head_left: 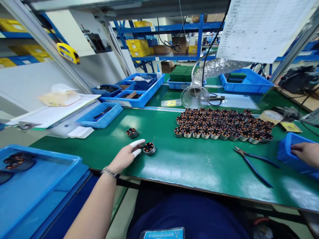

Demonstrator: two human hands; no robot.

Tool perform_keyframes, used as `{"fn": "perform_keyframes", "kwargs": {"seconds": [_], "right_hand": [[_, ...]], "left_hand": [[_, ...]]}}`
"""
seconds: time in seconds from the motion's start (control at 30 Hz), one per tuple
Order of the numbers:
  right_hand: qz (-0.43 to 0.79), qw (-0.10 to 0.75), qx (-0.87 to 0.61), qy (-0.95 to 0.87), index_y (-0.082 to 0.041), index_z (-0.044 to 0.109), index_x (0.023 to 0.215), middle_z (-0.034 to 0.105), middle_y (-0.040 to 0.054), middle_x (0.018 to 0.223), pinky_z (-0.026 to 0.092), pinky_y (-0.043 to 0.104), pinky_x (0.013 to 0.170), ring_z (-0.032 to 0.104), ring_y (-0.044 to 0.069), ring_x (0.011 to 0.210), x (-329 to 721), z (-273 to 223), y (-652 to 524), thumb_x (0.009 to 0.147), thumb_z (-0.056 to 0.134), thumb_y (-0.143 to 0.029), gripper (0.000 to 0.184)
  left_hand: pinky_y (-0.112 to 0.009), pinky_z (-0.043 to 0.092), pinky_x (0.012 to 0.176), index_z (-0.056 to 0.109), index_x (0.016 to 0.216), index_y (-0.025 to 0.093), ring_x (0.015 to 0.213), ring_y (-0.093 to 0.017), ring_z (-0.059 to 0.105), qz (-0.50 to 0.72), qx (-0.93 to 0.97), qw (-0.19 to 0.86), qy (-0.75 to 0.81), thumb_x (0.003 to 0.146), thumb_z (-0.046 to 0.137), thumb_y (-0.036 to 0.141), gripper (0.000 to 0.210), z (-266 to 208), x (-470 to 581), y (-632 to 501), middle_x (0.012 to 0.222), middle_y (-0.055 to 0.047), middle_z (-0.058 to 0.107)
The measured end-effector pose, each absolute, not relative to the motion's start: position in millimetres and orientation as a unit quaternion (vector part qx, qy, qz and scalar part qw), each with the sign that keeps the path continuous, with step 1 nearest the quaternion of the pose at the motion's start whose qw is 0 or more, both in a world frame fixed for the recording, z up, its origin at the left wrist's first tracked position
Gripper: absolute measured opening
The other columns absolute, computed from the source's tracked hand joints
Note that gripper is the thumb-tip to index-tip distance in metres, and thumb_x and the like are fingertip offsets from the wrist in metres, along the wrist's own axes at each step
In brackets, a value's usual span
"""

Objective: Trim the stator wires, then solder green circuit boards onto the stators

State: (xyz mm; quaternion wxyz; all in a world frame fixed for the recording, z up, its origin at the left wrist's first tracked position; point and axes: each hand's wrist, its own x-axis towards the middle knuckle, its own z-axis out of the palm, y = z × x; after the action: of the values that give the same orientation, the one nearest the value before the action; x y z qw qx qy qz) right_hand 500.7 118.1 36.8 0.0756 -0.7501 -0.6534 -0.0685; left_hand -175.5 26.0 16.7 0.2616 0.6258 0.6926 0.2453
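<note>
My left hand (127, 155), with white covers on the thumb and a finger, is beside a motor stator (149, 149) in a metal ring. Its fingertips are apart, close to the ring's left side; I cannot tell whether they touch it. A thin wire sticks up from this stator. Another stator (132, 133) lies just behind the hand, also with a loose wire. At the far right my right hand (305, 153) reaches into a small blue bin (285, 151); the bin's wall hides the fingertips and whatever they touch.
Many stators (215, 133) stand in tight rows at the back right. Open cutting pliers (251, 159) lie before them. A clear extraction hood (195, 97) hangs behind the rows. Blue trays (99, 116) are at the back left, and a large blue tray (45, 196) is at the near left.
</note>
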Motion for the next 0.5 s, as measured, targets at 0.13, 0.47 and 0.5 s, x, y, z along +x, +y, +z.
{"fn": "perform_keyframes", "kwargs": {"seconds": [0.13,0.47,0.5], "right_hand": [[0.03,-0.008,-0.774,-0.633,-0.016,0.074,0.068,0.069,0.0119,0.072,0.036,0.03,0.058,0.051,0.011,0.047,487,48,117,0.063,0.067,-0.022,0.011],[-0.031,0.065,-0.801,-0.594,-0.007,0.073,0.085,0.069,0.018,0.087,0.036,0.033,0.064,0.06,0.019,0.073,466,73,89,0.079,0.047,-0.034,0.038],[-0.042,0.082,-0.805,-0.586,-0.007,0.072,0.088,0.069,0.018,0.088,0.037,0.033,0.065,0.06,0.02,0.075,457,78,84,0.079,0.047,-0.038,0.041]], "left_hand": [[-0.043,0.034,0.103,0.038,0.132,0.019,0.119,-0.027,0.046,0.261,0.64,0.33,0.643,0.07,0.061,0.046,0.072,-1,-179,27,0.13,-0.009,0.051],[-0.041,0.044,0.093,0.048,0.115,0.018,0.103,-0.025,0.059,0.238,0.712,0.326,0.575,0.068,0.066,0.043,0.055,6,-105,7,0.112,-0.01,0.062],[-0.041,0.044,0.093,0.049,0.114,0.019,0.103,-0.025,0.058,0.234,0.726,0.324,0.559,0.068,0.066,0.041,0.054,7,-92,5,0.112,-0.009,0.062]]}}
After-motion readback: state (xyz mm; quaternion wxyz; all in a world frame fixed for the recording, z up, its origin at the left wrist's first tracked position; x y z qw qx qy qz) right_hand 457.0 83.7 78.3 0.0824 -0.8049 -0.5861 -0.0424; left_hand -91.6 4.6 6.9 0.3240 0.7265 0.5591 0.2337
